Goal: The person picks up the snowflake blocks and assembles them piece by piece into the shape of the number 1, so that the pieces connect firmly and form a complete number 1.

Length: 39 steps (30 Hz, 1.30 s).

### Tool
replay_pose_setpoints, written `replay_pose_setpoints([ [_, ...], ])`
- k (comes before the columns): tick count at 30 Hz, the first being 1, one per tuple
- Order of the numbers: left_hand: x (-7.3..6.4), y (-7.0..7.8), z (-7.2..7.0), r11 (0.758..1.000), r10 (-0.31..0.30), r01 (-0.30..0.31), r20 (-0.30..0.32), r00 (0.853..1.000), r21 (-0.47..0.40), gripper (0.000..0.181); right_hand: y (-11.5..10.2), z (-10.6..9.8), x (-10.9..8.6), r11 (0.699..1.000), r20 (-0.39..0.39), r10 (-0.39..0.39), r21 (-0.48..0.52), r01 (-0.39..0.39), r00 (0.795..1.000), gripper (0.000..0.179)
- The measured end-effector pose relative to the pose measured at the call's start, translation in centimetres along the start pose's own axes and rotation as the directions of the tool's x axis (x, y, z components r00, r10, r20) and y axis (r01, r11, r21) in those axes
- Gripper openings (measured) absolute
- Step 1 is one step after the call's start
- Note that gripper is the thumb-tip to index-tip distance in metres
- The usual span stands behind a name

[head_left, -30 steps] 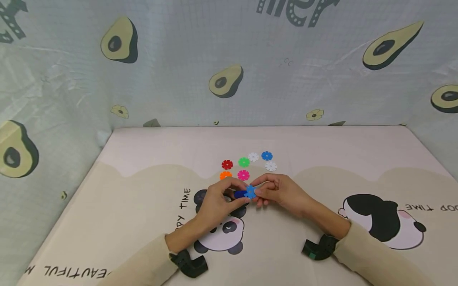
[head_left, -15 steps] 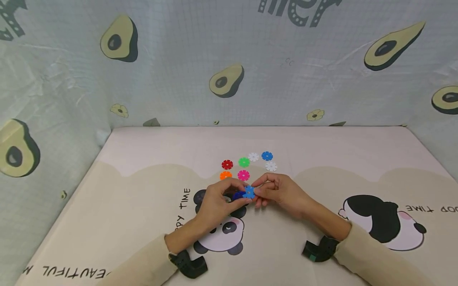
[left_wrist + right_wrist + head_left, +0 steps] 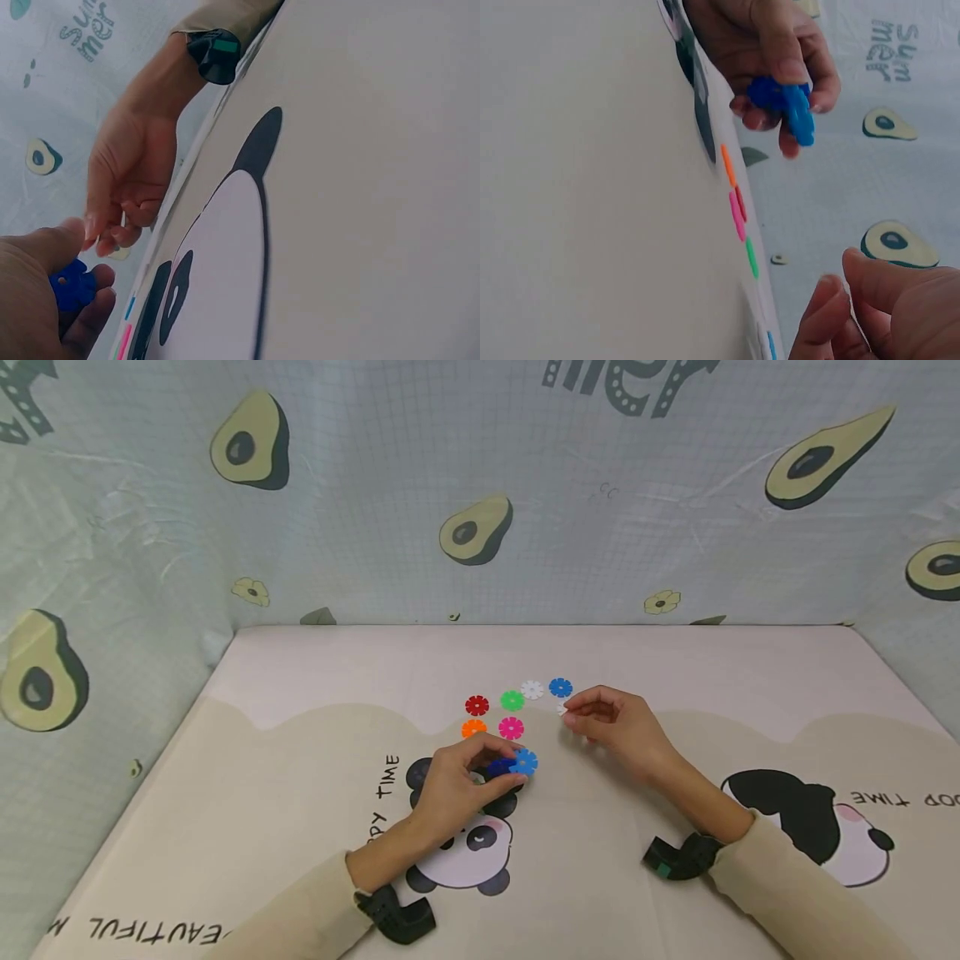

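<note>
Over a panda-print worktop (image 3: 285, 810), a person's left hand (image 3: 455, 779) pinches a dark blue disc (image 3: 500, 767), a lighter blue disc (image 3: 527, 762) set crosswise against it. The right hand (image 3: 624, 728) partly covers a white disc (image 3: 561, 710) with its fingertips, whether gripped cannot be told, right of a pink disc (image 3: 512, 728).

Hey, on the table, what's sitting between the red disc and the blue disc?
In the head view, the green disc and a white disc lie between the red disc and the blue disc, green nearer red.
</note>
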State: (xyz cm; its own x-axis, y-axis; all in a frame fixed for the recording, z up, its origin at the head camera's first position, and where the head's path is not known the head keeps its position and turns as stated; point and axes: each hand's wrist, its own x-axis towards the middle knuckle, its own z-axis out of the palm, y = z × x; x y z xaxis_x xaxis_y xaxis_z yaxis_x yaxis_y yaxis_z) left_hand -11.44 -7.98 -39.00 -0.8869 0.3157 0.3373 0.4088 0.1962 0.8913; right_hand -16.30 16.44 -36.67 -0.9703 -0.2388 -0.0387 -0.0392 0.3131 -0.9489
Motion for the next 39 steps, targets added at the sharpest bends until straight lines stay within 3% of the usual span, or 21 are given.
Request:
replay_pose_setpoints([
  [17, -0.1, -0.1, 0.1, 1.000, -0.016, 0.016, 0.025, 1.000, -0.005, 0.027, 1.8, -1.2, 1.8, 0.970, -0.065, -0.030, -0.242, 0.013, 0.997, 0.036],
  [25, -0.1, -0.1, 0.0, 1.000, -0.015, 0.015, 0.029, 0.999, -0.001, 0.026, 2.3, -0.8, 2.3, 0.919, -0.037, -0.153, -0.372, 0.129, 0.988, 0.032],
  [31, -0.1, 0.0, 0.0, 0.999, -0.037, 0.037, 0.051, 0.998, 0.017, 0.025, 2.3, -0.8, 2.3, 0.902, -0.027, -0.208, -0.392, 0.181, 0.978, 0.030],
  [39, 0.0, -0.1, 0.0, 0.999, -0.047, 0.045, 0.070, 0.996, 0.027, 0.024, 2.5, -0.8, 2.3, 0.892, -0.018, -0.207, -0.413, 0.181, 0.978, 0.032],
])
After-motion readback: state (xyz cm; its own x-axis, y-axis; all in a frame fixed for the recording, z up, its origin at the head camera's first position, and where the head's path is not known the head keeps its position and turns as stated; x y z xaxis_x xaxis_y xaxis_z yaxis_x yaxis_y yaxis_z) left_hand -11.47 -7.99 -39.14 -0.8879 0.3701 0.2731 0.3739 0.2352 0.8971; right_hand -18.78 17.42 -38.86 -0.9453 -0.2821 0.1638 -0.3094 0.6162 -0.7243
